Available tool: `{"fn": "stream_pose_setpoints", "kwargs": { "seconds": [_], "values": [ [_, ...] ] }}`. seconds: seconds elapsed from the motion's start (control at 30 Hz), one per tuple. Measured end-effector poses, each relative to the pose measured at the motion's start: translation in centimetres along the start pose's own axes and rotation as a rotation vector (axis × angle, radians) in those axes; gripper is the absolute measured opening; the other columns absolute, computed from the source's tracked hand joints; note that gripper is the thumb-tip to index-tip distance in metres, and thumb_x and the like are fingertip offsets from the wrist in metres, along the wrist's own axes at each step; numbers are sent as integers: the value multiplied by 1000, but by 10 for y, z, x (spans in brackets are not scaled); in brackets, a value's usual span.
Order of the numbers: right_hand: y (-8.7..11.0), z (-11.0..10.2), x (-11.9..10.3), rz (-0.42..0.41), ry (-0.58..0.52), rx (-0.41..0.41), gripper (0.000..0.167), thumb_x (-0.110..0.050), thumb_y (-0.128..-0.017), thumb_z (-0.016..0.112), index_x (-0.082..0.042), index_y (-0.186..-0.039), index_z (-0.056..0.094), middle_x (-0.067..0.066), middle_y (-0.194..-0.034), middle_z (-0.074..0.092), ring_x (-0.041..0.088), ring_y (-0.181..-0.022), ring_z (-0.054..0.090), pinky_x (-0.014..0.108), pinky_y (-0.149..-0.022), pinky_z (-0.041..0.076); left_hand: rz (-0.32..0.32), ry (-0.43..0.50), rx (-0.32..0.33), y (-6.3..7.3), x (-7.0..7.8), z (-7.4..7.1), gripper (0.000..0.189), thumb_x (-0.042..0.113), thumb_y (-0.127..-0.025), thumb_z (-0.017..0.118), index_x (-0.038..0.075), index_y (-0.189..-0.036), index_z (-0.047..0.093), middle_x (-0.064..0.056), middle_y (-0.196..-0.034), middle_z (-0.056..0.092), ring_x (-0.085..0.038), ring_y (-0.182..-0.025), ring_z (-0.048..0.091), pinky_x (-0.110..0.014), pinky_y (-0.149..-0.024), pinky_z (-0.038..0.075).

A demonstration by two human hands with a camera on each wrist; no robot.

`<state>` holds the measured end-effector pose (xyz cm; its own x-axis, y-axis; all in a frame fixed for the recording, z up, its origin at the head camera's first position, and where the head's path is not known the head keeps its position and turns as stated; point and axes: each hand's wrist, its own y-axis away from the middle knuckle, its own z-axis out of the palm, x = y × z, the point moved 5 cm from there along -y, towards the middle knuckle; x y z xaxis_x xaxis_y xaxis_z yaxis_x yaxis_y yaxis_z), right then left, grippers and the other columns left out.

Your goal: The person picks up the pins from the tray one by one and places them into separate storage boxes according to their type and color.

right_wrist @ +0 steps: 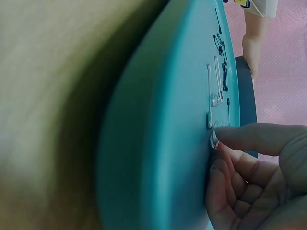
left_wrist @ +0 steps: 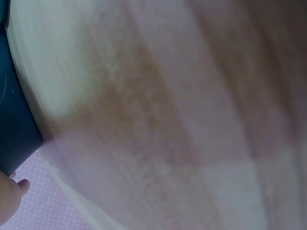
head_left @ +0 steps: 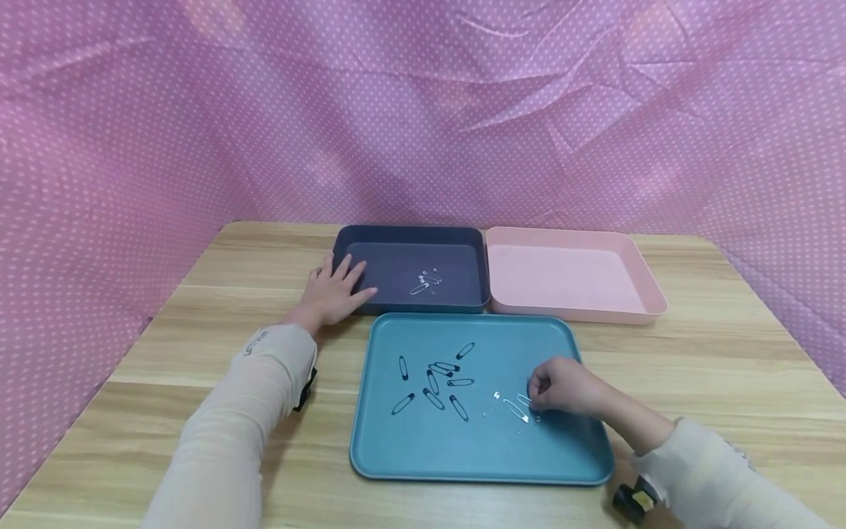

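Observation:
My left hand (head_left: 333, 295) rests at the left rim of the dark blue tray (head_left: 410, 305), fingers spread over its edge; the left wrist view catches only a bit of a hand. Inside that tray lie a silver safety pin (head_left: 419, 289) and several tiny clear or silver bits (head_left: 432, 278). Over the teal tray (head_left: 463, 463), my right hand (head_left: 565, 386) pinches a small clear piece (right_wrist: 214, 139) between thumb and index finger, close to the surface. Silver safety pins (head_left: 515, 410) lie beside those fingertips. Several black safety pins (head_left: 432, 382) are scattered further left.
A pink tray (head_left: 575, 312) stands behind the teal one, side by side with the dark blue tray. All three sit on a wood-grain table (head_left: 165, 353). Behind it hangs a pink dotted cloth (head_left: 423, 110).

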<state>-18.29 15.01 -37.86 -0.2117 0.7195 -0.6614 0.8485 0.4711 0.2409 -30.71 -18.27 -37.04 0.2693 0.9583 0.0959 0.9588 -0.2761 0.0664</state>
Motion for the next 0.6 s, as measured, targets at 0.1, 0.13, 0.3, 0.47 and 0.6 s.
{"fn": "stream_pose_setpoints", "kwargs": {
  "seconds": [0.1, 0.13, 0.3, 0.47, 0.6],
  "values": [
    [-1, 0, 2, 0, -9, -7, 11, 0, -74, 61, -7, -65, 59, -1, -58, 51, 13, -55, 47, 28, -52, 39, -1, 5, 1, -1, 0, 0, 73, 61, -85, 19, 13, -139, 14, -16, -142, 6, -39, -125, -10, -54, -96, 3],
    [-1, 0, 2, -1, -13, -9, 10, -1, -74, 61, -7, -66, 60, -1, -58, 52, 13, -55, 47, 28, -52, 39, -3, 5, 1, 0, 0, 1, 73, 61, -85, 20, 13, -139, 14, -16, -142, 6, -39, -125, -10, -54, -96, 3],
    [-3, 0, 8, 20, -62, -22, 10, -2, -75, 59, -6, -66, 59, 0, -58, 51, 14, -55, 47, 28, -51, 39, -6, -11, -9, -1, -1, 2, 73, 62, -84, 17, 14, -140, 12, -15, -143, 4, -37, -126, -12, -53, -96, 3],
    [-3, -1, 15, 54, -164, -40, 10, -3, -77, 57, -3, -67, 59, 2, -58, 51, 15, -54, 47, 30, -52, 39, 0, -14, -6, -2, -1, 3, 75, 63, -83, 16, 15, -140, 11, -15, -143, 5, -38, -125, -12, -54, -96, 3],
    [-4, -2, 14, 45, -206, -56, 8, -5, -78, 57, -1, -71, 60, 3, -61, 52, 16, -58, 49, 31, -55, 42, -4, -18, -5, -2, -2, 3, 75, 63, -83, 16, 14, -140, 12, -15, -143, 5, -38, -125, -11, -54, -96, 3]
  ]
}}
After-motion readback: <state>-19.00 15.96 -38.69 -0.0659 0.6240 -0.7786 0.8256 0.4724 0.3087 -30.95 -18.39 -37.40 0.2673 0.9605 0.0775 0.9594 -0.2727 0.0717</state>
